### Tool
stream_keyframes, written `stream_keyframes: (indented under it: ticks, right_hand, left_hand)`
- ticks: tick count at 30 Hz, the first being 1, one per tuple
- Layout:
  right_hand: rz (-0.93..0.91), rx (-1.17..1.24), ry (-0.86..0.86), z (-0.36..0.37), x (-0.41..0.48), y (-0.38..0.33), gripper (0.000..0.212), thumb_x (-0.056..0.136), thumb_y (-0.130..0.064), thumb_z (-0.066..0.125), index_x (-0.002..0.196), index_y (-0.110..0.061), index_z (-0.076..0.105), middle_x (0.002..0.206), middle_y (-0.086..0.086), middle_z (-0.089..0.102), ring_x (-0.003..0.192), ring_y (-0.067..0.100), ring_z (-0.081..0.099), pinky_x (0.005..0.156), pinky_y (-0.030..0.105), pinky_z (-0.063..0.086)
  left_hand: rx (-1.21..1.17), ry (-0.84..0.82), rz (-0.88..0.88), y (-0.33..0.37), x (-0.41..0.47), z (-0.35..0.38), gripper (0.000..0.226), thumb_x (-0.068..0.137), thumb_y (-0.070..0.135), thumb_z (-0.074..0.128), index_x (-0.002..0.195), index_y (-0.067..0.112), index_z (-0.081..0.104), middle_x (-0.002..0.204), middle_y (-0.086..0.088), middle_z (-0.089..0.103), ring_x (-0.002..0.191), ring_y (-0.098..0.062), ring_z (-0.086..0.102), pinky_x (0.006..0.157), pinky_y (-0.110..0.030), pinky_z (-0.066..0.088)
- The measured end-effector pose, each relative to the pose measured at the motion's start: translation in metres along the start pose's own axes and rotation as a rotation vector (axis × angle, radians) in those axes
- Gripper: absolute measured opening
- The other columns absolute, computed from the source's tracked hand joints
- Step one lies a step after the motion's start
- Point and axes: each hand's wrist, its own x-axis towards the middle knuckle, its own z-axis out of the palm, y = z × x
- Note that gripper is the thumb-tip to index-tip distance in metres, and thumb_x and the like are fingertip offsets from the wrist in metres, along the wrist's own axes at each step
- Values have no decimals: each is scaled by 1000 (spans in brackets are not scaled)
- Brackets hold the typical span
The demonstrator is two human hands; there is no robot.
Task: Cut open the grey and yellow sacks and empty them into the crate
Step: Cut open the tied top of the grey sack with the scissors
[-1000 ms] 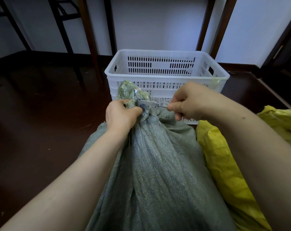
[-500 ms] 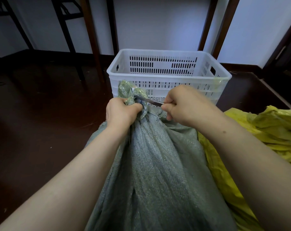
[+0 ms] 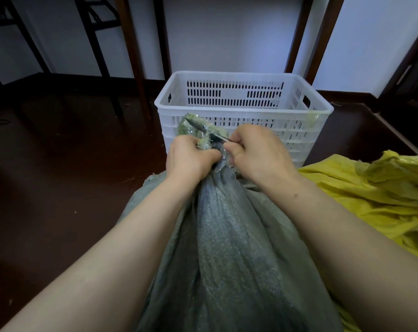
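The grey sack [image 3: 227,248] lies on the dark floor [image 3: 59,176] toward its near edge, with its neck pointing at the white crate [image 3: 244,111] just beyond. The left hand [image 3: 191,159] grips the bunched neck in a tight fist, and a greenish tuft [image 3: 183,130] sticks out above it. The right hand [image 3: 258,154] pinches a small knife [image 3: 199,126]; its blade seems to lie against the tuft, though blur hides the contact. The yellow sack [image 3: 370,195] lies crumpled beside the grey one, toward the floor's right edge.

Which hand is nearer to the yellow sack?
Right. The right hand, pinching a blade at the grey sack's tied neck, is just left of the yellow sack, not touching it. The left hand grips that neck farther left, beyond the right hand.
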Motion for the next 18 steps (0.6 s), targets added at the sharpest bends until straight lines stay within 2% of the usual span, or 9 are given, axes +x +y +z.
stream_keyframes:
  ticks: [2,4,6,8,11,13,15,18]
  right_hand:
    - [22,67,-7,-1,0,3,27,94,-28,55,77,-10,67,74,10,67,71,28,59,65,33,48]
    - [54,142,-9,0,-1,4,29,92,-27,57,75,-5,68,71,13,67,61,28,57,62,34,49]
    - [110,248,-10,2,-2,4,28,92,-24,59,78,-2,69,70,12,68,51,21,51,59,34,49]
    - [168,326,-23,6,-4,5,27,91,-21,59,71,-5,68,61,4,66,45,12,45,55,31,44]
    - [228,340,-25,0,-3,6,30,93,-22,58,66,-11,65,59,-1,61,43,8,44,50,24,41]
    - [269,433,89,-16,5,9,28,93,-22,56,67,-15,62,58,-5,56,38,2,42,41,20,36]
    - [299,577,165,-31,17,18,26,93,-18,56,67,-17,61,54,-5,58,41,5,41,42,21,33]
    - [416,692,-61,-24,16,25,17,93,-15,58,77,-8,62,42,-7,57,43,9,39,39,20,29]
  left_hand:
    - [60,4,6,-4,4,-4,11,65,16,74,67,8,67,74,-12,69,79,-29,67,72,-47,56]
    - [125,22,28,-8,6,-7,14,65,16,72,68,4,66,71,-13,68,74,-29,65,66,-42,54]
    - [179,37,32,-8,9,-7,20,64,18,71,67,0,63,63,-10,61,63,-27,57,54,-35,45]
    - [237,29,14,-6,12,-5,22,65,21,71,61,4,57,58,-5,52,57,-23,49,46,-27,34]
    - [310,9,-40,-13,17,-8,25,67,21,72,59,9,51,61,-4,49,63,-25,51,44,-26,27]
    - [374,15,-93,-30,17,-15,20,69,17,69,63,7,53,69,-8,53,72,-31,56,47,-28,30]
    - [384,19,-110,-41,14,-18,17,70,14,67,64,7,53,71,-10,55,75,-31,56,48,-29,31]
    - [273,1,18,-27,9,-6,14,71,16,67,69,5,60,73,-10,61,75,-28,59,52,-31,37]
